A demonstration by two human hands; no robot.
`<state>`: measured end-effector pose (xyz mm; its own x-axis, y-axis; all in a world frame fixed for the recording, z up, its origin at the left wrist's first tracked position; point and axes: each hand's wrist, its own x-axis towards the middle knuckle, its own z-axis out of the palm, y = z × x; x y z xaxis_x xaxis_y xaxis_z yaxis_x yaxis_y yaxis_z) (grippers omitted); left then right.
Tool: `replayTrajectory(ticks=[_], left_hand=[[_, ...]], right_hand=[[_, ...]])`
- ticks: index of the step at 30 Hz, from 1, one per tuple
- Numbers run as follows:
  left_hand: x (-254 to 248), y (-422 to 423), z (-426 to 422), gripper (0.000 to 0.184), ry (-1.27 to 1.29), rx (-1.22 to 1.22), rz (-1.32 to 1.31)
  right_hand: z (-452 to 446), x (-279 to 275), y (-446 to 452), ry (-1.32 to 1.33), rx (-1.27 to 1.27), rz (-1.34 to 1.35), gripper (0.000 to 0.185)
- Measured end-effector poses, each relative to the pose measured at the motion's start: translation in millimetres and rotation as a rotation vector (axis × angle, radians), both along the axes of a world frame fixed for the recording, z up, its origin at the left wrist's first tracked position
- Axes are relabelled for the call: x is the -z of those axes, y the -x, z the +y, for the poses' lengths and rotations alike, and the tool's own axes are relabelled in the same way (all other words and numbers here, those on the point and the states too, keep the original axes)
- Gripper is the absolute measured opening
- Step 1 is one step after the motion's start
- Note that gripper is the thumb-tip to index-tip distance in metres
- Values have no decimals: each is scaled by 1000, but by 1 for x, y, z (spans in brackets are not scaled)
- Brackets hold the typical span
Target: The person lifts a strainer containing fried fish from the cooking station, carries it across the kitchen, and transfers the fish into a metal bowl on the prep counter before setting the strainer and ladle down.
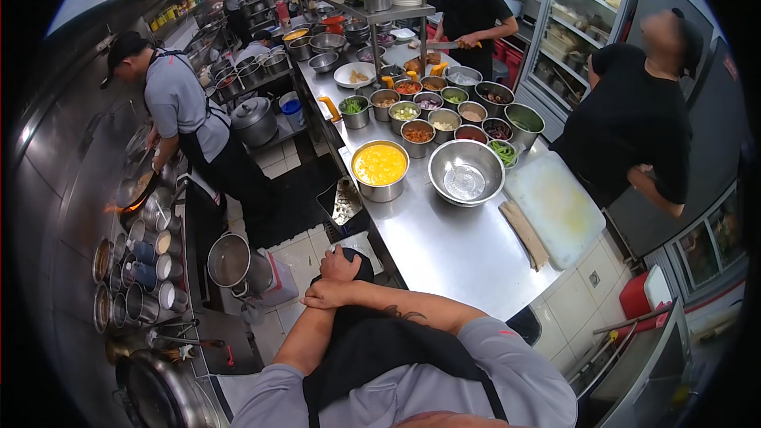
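Note:
My right hand (325, 294) is wrapped around my left wrist, with my forearms crossed in front of my black apron (366, 339). My left hand (341, 264) lies over dark cloth, its fingers loosely extended and nothing visible in it. Neither hand touches the steel counter (452, 250) beside me. On that counter are a pot of yellow liquid (380, 165), a steel mixing bowl (466, 172), a white cutting board (555, 208) and a rolled beige cloth (524, 235). Several steel containers of chopped ingredients, including diced orange pieces (417, 133), stand behind them.
At the left, a person in grey (178, 99) works a wok (136, 190) over flame. Across the counter, another person (468, 12) holds a knife (444, 45). A third person (646, 111) stands by the fridge. A large pot (230, 261) and a bin (342, 204) stand near me.

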<state>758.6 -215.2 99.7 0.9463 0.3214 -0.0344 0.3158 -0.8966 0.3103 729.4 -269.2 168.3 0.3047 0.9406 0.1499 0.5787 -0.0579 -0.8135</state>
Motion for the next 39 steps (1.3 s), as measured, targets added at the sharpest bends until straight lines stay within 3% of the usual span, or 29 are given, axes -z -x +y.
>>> replayTrajectory(ticks=[39], left_hand=[[-2, 2, 0, 67, -17, -6, -22]], right_hand=[[0, -6, 0, 26, -22, -14, 47]])
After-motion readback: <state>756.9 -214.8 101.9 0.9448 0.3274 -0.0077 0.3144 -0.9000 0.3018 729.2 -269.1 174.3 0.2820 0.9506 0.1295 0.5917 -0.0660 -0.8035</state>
